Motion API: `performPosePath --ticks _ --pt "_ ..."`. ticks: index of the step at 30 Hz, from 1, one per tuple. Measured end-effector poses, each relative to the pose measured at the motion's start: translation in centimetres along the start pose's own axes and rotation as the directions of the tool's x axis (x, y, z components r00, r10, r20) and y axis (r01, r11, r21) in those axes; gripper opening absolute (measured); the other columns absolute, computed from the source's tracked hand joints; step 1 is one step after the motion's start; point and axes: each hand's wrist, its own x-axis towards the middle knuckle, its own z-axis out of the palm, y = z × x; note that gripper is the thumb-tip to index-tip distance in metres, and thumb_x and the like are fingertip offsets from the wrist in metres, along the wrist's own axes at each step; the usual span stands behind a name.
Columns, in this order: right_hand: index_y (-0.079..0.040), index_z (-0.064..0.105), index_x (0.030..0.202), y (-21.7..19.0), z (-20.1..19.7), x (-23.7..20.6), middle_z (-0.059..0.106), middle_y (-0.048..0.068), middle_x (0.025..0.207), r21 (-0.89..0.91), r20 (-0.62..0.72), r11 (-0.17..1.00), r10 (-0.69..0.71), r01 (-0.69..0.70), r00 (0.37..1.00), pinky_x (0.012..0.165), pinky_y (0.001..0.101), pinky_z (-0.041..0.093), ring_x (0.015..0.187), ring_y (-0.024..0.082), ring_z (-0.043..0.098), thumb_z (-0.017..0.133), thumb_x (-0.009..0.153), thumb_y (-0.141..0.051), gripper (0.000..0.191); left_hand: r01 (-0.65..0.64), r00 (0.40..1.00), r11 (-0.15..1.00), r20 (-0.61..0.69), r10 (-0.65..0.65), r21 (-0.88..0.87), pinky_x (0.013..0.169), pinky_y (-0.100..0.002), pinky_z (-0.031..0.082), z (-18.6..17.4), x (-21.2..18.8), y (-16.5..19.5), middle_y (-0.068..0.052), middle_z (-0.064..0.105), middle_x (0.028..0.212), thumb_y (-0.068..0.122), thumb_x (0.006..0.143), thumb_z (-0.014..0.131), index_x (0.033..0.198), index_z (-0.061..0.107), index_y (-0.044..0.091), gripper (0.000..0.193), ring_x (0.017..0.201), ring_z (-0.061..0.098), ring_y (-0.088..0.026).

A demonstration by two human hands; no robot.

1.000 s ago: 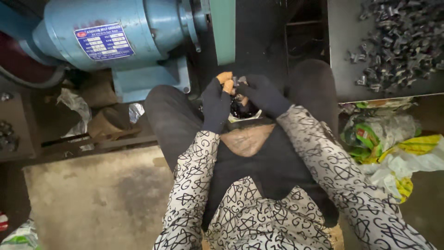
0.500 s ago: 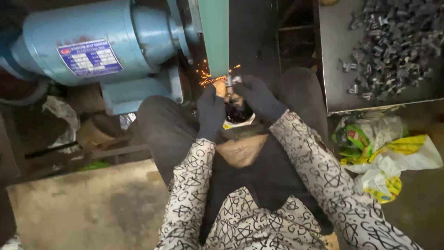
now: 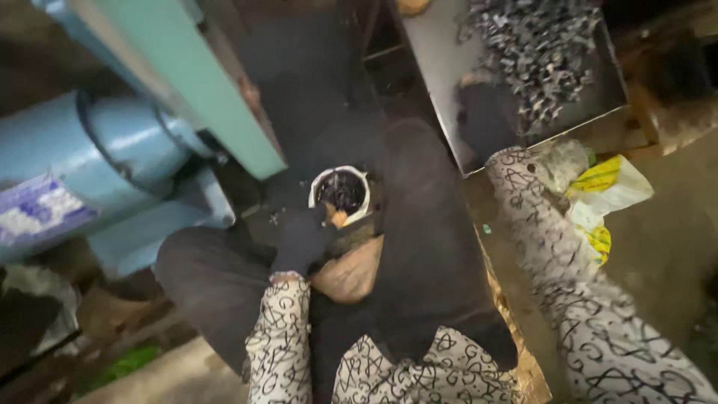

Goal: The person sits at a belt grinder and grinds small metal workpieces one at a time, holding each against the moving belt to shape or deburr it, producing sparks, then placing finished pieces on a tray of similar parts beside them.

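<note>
Left hand (image 3: 303, 241), dark-gloved, closed narrow at rim of small white round container (image 3: 340, 193) holding dark contents, between knees; possible small orange-tan piece at fingertips. Right hand (image 3: 485, 120), dark-gloved, reaching into grey metal tray (image 3: 441, 90) beside heap of small grey metal parts (image 3: 540, 46); grip not discernible. Step judged: deposit and pick-up. Next: clean single-part pinch. Count: one container, one tray, parts uncountable. Blue-green bench grinder (image 3: 112, 161) at left.

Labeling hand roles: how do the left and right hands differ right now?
The left hand is drawn in at the lap, beside the small white-rimmed container; the right hand reaches out into the metal tray of small metal parts. The left looks curled; the right's grip cannot be told. Both wear dark gloves and patterned sleeves.
</note>
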Motion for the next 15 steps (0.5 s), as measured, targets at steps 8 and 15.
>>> performPosePath --ticks 8,15 --pt "-0.007 0.066 0.108 -5.5 5.7 0.0 0.069 0.017 0.095 -0.115 -0.188 0.949 -0.310 0.293 0.932 0.080 0.0499 0.051 0.088 0.037 0.066 0.065 0.094 -0.024 0.022 0.018 0.998 0.544 -0.022 -0.066 -0.839 0.088 -0.040 0.053 1.0 2.3 1.6 -0.013 0.073 0.113 0.041 0.100 0.059 0.123 0.069 0.006 0.042 0.102 0.069 -0.025" --pt "-0.007 0.068 0.104 -14.4 14.1 -14.9 0.072 0.014 0.094 0.186 0.282 0.855 -0.518 0.484 0.808 0.076 0.0426 0.054 0.086 0.030 0.069 0.057 0.096 -0.015 0.015 -0.227 0.797 0.684 -0.536 -0.279 -0.693 0.092 -0.032 0.053 2.4 0.8 -0.9 -0.009 0.073 0.110 0.022 0.101 0.063 0.117 0.070 0.000 0.028 0.101 0.067 -0.018"
